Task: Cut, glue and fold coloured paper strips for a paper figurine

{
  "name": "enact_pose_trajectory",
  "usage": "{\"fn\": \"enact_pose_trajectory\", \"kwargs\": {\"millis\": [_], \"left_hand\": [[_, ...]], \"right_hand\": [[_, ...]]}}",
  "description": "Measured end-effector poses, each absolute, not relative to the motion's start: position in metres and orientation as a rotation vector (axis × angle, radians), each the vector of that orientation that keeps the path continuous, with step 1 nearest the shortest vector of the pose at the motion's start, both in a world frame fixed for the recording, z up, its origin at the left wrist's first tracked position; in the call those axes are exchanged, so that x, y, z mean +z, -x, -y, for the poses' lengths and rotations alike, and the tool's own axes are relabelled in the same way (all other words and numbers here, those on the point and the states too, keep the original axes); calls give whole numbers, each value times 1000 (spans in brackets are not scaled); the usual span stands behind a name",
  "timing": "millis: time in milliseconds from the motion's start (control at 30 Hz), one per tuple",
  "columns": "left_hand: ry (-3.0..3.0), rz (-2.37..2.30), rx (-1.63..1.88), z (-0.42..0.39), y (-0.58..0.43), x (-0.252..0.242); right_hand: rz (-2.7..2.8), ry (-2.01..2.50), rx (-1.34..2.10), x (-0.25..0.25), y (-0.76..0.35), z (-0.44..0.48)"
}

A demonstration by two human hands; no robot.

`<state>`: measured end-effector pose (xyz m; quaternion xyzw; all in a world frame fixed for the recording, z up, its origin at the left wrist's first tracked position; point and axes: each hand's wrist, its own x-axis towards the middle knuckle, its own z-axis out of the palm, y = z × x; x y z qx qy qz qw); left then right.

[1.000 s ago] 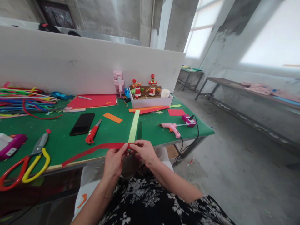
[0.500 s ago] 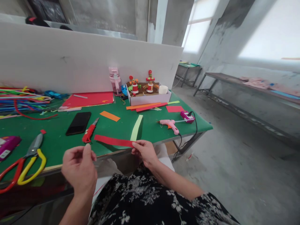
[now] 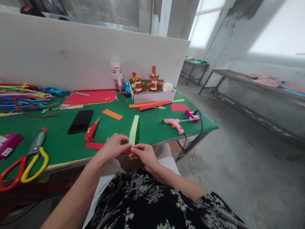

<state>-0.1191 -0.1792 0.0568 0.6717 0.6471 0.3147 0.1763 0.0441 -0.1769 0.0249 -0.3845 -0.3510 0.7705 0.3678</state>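
At the table's front edge my right hand (image 3: 144, 156) pinches the joined ends of a red paper strip (image 3: 94, 145) and a pale green paper strip (image 3: 134, 129). The green strip stands up and away from me, and the red one runs to the left. My left hand (image 3: 115, 147) has its fingers closed at the same corner, on the red strip beside the green one. It covers the middle of the red strip. Close by on the left lies a red craft knife (image 3: 91, 131), with an orange paper piece (image 3: 112, 114) beyond the hands.
Red-and-yellow scissors (image 3: 35, 152) and a black phone (image 3: 80, 121) lie left on the green table (image 3: 152, 127). A pink glue gun (image 3: 174, 123) with a cord lies right. Behind stand a box (image 3: 154, 98) with small paper figures, paper strips and red sheets (image 3: 92, 96).
My left hand has moved right from above the table edge to the strips and closed on them. The green strip now stands more upright; my right hand keeps its pinch.
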Motion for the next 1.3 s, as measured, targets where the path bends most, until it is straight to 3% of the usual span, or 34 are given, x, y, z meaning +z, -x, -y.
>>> {"fn": "enact_pose_trajectory", "kwargs": {"millis": [233, 533, 967, 1300], "left_hand": [[-1951, -1806, 963, 189, 118, 62], [-2550, -1768, 1078, 217, 105, 58], [-2929, -1656, 975, 220, 114, 60], [-2749, -1636, 1175, 211, 123, 50]], "right_hand": [[888, 973, 2015, 30, -44, 176], [853, 965, 2032, 32, -42, 174], [806, 920, 2075, 43, -51, 170], [943, 897, 2067, 49, -55, 164]]}}
